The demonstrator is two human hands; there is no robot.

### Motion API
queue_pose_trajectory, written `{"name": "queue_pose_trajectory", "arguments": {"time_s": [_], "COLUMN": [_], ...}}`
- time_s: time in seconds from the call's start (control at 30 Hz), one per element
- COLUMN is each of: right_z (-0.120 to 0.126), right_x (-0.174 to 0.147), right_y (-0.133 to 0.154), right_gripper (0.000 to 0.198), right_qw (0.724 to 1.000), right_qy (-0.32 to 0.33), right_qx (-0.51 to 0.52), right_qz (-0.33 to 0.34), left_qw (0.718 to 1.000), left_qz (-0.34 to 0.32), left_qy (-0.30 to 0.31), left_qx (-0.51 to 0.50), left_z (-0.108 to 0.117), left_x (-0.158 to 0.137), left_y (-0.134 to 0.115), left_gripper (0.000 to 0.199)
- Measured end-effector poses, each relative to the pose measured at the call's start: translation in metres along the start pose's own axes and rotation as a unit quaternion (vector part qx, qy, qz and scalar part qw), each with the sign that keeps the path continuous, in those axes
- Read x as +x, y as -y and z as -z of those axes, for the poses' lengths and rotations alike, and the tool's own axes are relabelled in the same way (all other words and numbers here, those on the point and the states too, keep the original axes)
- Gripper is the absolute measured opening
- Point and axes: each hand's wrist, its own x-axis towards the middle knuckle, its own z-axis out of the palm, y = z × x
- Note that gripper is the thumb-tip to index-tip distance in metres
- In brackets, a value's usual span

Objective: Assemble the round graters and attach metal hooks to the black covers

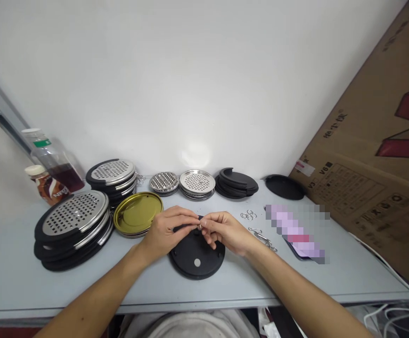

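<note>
A round black disc [197, 270] with a pale dot near its front edge lies on the table before me. Over its far part, the fingertips of my left hand [167, 227] and my right hand [231, 232] meet in a pinch. Between them is a small shiny metal piece [200, 226], largely hidden by the fingers, so its exact kind does not show. To the right of my right hand lie several loose metal rings [248, 215] and a group of small metal clips [262, 238].
Stacks of black-rimmed graters [72, 216] stand left, beside gold-coloured round lids [139, 213]. Along the wall sit small grater discs [164, 182], perforated discs [197, 183], black covers [238, 180] and a black tray [284, 187]. Bottles [58, 164] stand far left; a cardboard box [366, 188] leans right.
</note>
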Motion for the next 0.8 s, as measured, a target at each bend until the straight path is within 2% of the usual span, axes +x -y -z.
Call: {"name": "queue_pose_trajectory", "arguments": {"time_s": [0.17,0.33,0.47,0.53,0.67,0.73,0.8], "right_z": [-0.003,-0.006,-0.002,0.001,0.003,0.004,0.005], "right_x": [0.001,0.002,0.004,0.004,0.004,0.007,0.011], "right_y": [-0.001,-0.005,-0.008,-0.008,-0.008,-0.011,-0.015], "right_gripper": [0.038,0.046,0.026,0.016,0.014,0.017,0.019], "right_qw": [0.998,0.989,0.974,0.947,0.858,0.835,0.825], "right_qy": [-0.016,0.024,-0.061,-0.116,-0.172,-0.171,-0.169], "right_qx": [-0.023,-0.078,-0.156,-0.239,-0.408,-0.44,-0.452], "right_qz": [0.055,0.125,0.154,0.182,0.261,0.282,0.294], "left_qw": [1.0,0.995,0.983,0.977,0.977,0.979,0.979], "left_qz": [0.018,0.103,0.181,0.212,0.212,0.201,0.197], "left_qy": [0.002,0.003,-0.025,-0.029,-0.025,-0.023,-0.023], "left_qx": [0.014,0.015,0.0,-0.006,0.017,0.032,0.042], "left_z": [-0.002,-0.006,-0.007,-0.007,-0.011,-0.015,-0.019], "left_x": [-0.002,-0.001,0.0,0.0,-0.002,-0.002,-0.003], "left_y": [-0.001,-0.005,-0.002,0.001,0.009,0.014,0.019], "left_gripper": [0.017,0.012,0.008,0.01,0.013,0.014,0.016]}}
